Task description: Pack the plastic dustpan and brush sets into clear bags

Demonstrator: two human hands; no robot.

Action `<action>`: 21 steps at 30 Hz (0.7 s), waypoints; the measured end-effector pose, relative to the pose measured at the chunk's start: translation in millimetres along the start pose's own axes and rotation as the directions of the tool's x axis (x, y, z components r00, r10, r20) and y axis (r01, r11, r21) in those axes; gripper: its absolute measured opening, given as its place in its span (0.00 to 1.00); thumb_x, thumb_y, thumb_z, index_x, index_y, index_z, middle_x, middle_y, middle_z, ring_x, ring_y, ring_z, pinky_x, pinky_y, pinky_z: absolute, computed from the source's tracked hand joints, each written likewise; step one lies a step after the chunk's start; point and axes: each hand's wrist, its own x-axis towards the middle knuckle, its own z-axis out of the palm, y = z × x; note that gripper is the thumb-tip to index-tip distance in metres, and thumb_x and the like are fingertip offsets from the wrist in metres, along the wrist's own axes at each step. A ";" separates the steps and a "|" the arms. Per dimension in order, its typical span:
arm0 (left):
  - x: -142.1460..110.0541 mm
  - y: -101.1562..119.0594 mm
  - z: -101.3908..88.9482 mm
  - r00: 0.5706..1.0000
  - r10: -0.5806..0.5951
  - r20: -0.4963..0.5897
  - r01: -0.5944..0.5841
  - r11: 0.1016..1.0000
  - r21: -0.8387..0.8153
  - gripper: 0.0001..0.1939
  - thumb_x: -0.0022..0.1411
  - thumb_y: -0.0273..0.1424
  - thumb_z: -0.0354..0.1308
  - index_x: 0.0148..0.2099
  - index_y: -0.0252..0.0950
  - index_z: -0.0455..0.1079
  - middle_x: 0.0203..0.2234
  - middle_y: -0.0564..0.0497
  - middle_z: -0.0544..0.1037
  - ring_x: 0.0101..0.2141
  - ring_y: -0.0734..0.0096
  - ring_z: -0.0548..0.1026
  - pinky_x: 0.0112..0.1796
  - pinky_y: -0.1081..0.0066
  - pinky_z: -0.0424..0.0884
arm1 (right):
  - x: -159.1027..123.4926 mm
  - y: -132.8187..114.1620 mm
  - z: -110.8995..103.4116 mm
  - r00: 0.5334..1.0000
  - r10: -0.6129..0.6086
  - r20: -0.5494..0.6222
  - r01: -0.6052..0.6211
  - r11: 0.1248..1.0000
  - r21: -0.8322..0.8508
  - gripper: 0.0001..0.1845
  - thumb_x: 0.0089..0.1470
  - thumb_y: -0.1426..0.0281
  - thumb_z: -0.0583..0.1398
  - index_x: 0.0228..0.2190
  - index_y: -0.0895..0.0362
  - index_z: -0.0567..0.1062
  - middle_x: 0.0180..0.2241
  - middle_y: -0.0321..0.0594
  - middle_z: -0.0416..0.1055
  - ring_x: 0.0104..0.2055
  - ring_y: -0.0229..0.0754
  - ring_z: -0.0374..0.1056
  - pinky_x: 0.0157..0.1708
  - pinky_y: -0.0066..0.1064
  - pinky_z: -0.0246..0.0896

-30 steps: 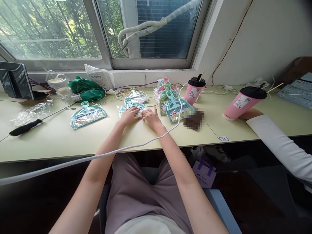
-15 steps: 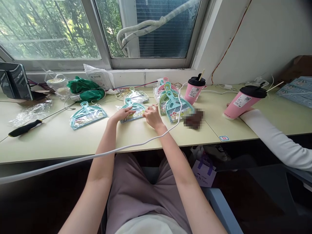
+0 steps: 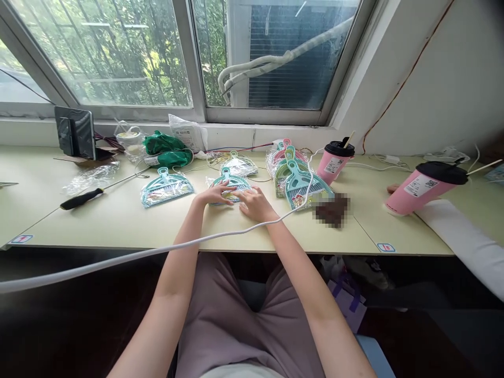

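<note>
A turquoise mini dustpan-and-brush set (image 3: 237,181) in clear plastic lies on the table before me, partly covered by my fingers. My left hand (image 3: 214,194) rests over its left part, fingers spread. From the right, my right hand (image 3: 258,205) reaches onto its lower edge with fingers stretched out, close to the left fingertips. Another wrapped turquoise dustpan set (image 3: 167,189) lies to the left. Behind is a paler dustpan set (image 3: 238,166). On the right, a turquoise dustpan set (image 3: 301,181) overlaps green and pink ones.
A white cable (image 3: 236,231) crosses in front of my forearms. Pink cups (image 3: 333,165) (image 3: 421,186) stand at the right, the farther one by a co-worker's sleeve (image 3: 460,236). At left lie a black-handled tool (image 3: 82,199), crumpled plastic (image 3: 90,178) and a green bag (image 3: 165,149).
My view has shifted, so the scene sits further right. My right fingers, earlier bunched at the set's right edge, now stretch out along its lower edge; my left fingers have spread.
</note>
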 end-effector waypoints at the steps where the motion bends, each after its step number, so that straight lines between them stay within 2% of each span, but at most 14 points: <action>1: -1.9 1.2 -1.6 1.000 0.005 0.007 -0.005 1.000 -0.020 0.47 0.45 0.56 0.66 0.65 0.47 0.64 0.70 0.48 0.46 0.69 0.42 0.38 0.65 0.48 0.35 | 0.8 -2.3 -1.0 0.999 0.017 0.049 -0.017 1.000 0.015 0.18 0.60 0.72 0.56 0.52 0.57 0.73 0.42 0.45 0.78 0.46 0.46 0.70 0.54 0.39 0.52; 3: -6.1 2.2 -5.2 0.999 0.042 -0.031 -0.046 0.989 -0.142 0.47 0.45 0.53 0.68 0.66 0.47 0.63 0.69 0.48 0.52 0.68 0.45 0.46 0.64 0.53 0.46 | 1.7 -5.8 -3.8 0.989 0.070 0.130 -0.074 0.997 0.033 0.14 0.64 0.68 0.54 0.43 0.58 0.77 0.39 0.44 0.78 0.40 0.43 0.72 0.44 0.34 0.57; 5: -10.5 0.9 -8.5 0.978 0.002 -0.208 -0.064 0.954 -0.293 0.41 0.53 0.51 0.64 0.66 0.45 0.62 0.66 0.46 0.62 0.65 0.50 0.58 0.60 0.59 0.59 | 2.2 -8.0 -6.3 0.977 0.122 0.177 -0.130 0.991 0.034 0.21 0.67 0.62 0.49 0.37 0.58 0.79 0.37 0.45 0.78 0.36 0.42 0.72 0.36 0.31 0.57; 6: -12.3 -0.6 -9.5 0.937 -0.091 -0.338 -0.031 0.940 -0.338 0.36 0.57 0.48 0.61 0.65 0.43 0.63 0.63 0.44 0.67 0.62 0.53 0.64 0.56 0.61 0.63 | 2.5 -8.7 -7.1 0.970 0.147 0.192 -0.154 0.988 0.025 0.24 0.68 0.60 0.47 0.36 0.58 0.79 0.37 0.45 0.78 0.36 0.42 0.72 0.34 0.30 0.57; 7: -13.7 -2.4 -10.0 0.855 -0.223 -0.467 0.045 0.931 -0.362 0.32 0.60 0.45 0.58 0.64 0.40 0.65 0.59 0.42 0.71 0.59 0.54 0.68 0.54 0.61 0.66 | 3.0 -9.1 -7.6 0.964 0.166 0.209 -0.172 0.985 0.011 0.26 0.68 0.60 0.46 0.35 0.59 0.79 0.37 0.45 0.78 0.36 0.42 0.72 0.33 0.30 0.57; 9: -15.0 -6.2 -9.0 0.627 -0.468 -0.622 0.284 0.881 -0.377 0.26 0.62 0.41 0.58 0.59 0.35 0.68 0.51 0.39 0.77 0.53 0.53 0.73 0.50 0.60 0.68 | 4.3 -9.6 -7.5 0.952 0.183 0.246 -0.183 0.983 -0.024 0.24 0.69 0.63 0.46 0.38 0.59 0.78 0.38 0.46 0.78 0.38 0.43 0.73 0.33 0.29 0.57; 10: -14.7 -7.8 -7.5 0.549 -0.539 -0.638 0.396 0.841 -0.369 0.24 0.61 0.41 0.59 0.56 0.34 0.70 0.48 0.38 0.78 0.51 0.52 0.75 0.49 0.59 0.69 | 4.8 -9.7 -7.4 0.947 0.183 0.263 -0.179 0.983 -0.039 0.21 0.68 0.64 0.47 0.40 0.58 0.78 0.39 0.46 0.78 0.40 0.44 0.73 0.34 0.29 0.57; 11: -13.9 -9.1 -5.5 0.528 -0.579 -0.621 0.478 0.808 -0.346 0.21 0.60 0.41 0.60 0.51 0.33 0.73 0.44 0.38 0.80 0.49 0.50 0.76 0.47 0.58 0.69 | 5.2 -9.7 -7.3 0.945 0.176 0.277 -0.169 0.984 -0.048 0.19 0.67 0.66 0.48 0.43 0.57 0.77 0.41 0.46 0.78 0.41 0.44 0.73 0.34 0.29 0.58; 12: -12.5 -9.9 -3.2 0.551 -0.600 -0.580 0.525 0.790 -0.318 0.19 0.59 0.43 0.61 0.45 0.33 0.74 0.40 0.38 0.80 0.46 0.49 0.77 0.45 0.59 0.70 | 5.3 -9.5 -7.3 0.943 0.165 0.289 -0.155 0.986 -0.056 0.18 0.67 0.67 0.48 0.47 0.56 0.76 0.43 0.46 0.77 0.42 0.45 0.73 0.35 0.29 0.58; 13: -10.7 -10.4 -0.8 0.599 -0.607 -0.523 0.538 0.788 -0.298 0.17 0.58 0.44 0.62 0.39 0.33 0.75 0.35 0.39 0.81 0.43 0.49 0.78 0.43 0.60 0.71 | 5.2 -9.3 -7.4 0.942 0.156 0.296 -0.143 0.988 -0.065 0.18 0.66 0.68 0.48 0.50 0.54 0.74 0.45 0.45 0.77 0.43 0.45 0.73 0.36 0.29 0.59; 15: -6.3 -10.7 3.7 0.686 -0.596 -0.417 0.489 0.802 -0.343 0.15 0.57 0.42 0.63 0.30 0.34 0.73 0.27 0.43 0.79 0.36 0.54 0.79 0.37 0.65 0.72 | 4.4 -8.8 -7.8 0.942 0.154 0.299 -0.131 0.987 -0.096 0.21 0.66 0.69 0.47 0.55 0.52 0.70 0.47 0.46 0.76 0.44 0.46 0.73 0.36 0.30 0.59; 16: -4.0 -10.9 5.4 0.707 -0.593 -0.385 0.444 0.796 -0.411 0.14 0.56 0.41 0.63 0.28 0.35 0.73 0.24 0.45 0.77 0.32 0.58 0.79 0.34 0.67 0.72 | 3.9 -8.6 -7.8 0.942 0.159 0.295 -0.129 0.985 -0.117 0.22 0.66 0.69 0.47 0.58 0.52 0.68 0.47 0.46 0.76 0.44 0.47 0.73 0.36 0.31 0.60; 19: 1.4 -11.4 8.0 0.718 -0.601 -0.352 0.316 0.731 -0.605 0.10 0.56 0.36 0.62 0.29 0.34 0.72 0.23 0.49 0.76 0.26 0.67 0.76 0.30 0.71 0.72 | 3.6 -8.8 -6.3 0.953 0.145 0.267 -0.100 0.979 -0.176 0.25 0.66 0.69 0.46 0.62 0.55 0.62 0.45 0.48 0.76 0.42 0.49 0.72 0.35 0.33 0.59; 21: 2.9 -11.1 7.8 0.729 -0.596 -0.337 0.274 0.705 -0.654 0.10 0.56 0.35 0.62 0.30 0.32 0.72 0.24 0.49 0.76 0.24 0.71 0.74 0.30 0.71 0.73 | 4.7 -9.8 -4.1 0.967 0.097 0.236 -0.048 0.977 -0.205 0.26 0.65 0.71 0.46 0.62 0.57 0.61 0.44 0.50 0.75 0.43 0.49 0.71 0.36 0.34 0.58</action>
